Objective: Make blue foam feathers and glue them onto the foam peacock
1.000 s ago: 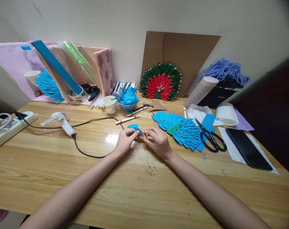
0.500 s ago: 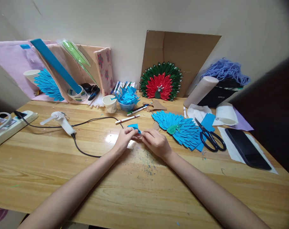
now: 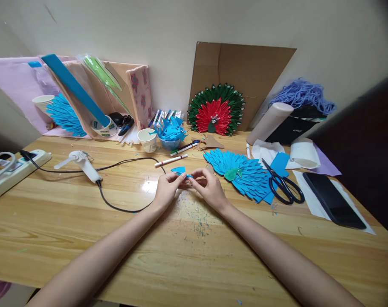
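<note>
Left hand (image 3: 167,189), right hand (image 3: 212,191): fingers of both nearly closed, pinching a small blue piece (image 3: 188,175) between them; its shaping looks unfinished. Right of the fingers: layered blue fan (image 3: 253,179) on worktop (image 3: 194,264), green piece (image 3: 232,174) already on it. Beyond the fingers: bowl (image 3: 170,144) heaped with blue cuttings (image 3: 171,128), apparently unused

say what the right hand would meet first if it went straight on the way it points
The left hand, most likely, just past the small blue piece between the two; exact depth is unclear.
</note>
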### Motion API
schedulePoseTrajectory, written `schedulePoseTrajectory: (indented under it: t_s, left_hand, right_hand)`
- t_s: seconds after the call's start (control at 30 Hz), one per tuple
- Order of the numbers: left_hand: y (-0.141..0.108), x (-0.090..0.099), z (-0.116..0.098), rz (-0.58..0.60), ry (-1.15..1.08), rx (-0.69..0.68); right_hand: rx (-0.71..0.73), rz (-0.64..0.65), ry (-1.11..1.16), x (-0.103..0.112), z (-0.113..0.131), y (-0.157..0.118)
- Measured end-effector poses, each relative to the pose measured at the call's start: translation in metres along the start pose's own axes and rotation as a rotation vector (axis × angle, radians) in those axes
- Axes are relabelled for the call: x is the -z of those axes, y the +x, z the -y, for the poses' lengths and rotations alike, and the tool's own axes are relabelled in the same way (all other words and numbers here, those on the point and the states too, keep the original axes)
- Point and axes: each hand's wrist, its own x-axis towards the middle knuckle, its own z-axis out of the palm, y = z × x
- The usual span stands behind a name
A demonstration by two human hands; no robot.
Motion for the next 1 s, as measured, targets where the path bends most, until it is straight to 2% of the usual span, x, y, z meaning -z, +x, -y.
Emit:
schedulePoseTrajectory:
  t_s: [0.07,0.13,0.37,0.87,1.0]
  left_hand:
    - [-0.0002,0.0,0.0019,-0.011,0.017,-0.018]
    - [-0.0001,0.0008,0.0044,-0.005,0.057,-0.052]
    - [0.0004,0.0024,0.009,0.002,0.113,-0.118]
    - [0.0014,0.0024,0.0021,-0.02,0.032,-0.027]
    - [0.0013,0.0049,-0.0003,0.049,0.151,-0.104]
  right_hand:
    - [-0.103,0.045,0.161,-0.0008,-0.003,0.0027]
    - [-0.143,0.092,0.244,-0.0008,-0.0055,0.0048]
    - [-0.212,0.088,0.337,0.002,-0.0044,0.0077]
    - [-0.167,0.072,0.298,0.0045,0.0015,0.0087]
    - [-0.173,0.061,0.28,0.0044,-0.0011,0.0088]
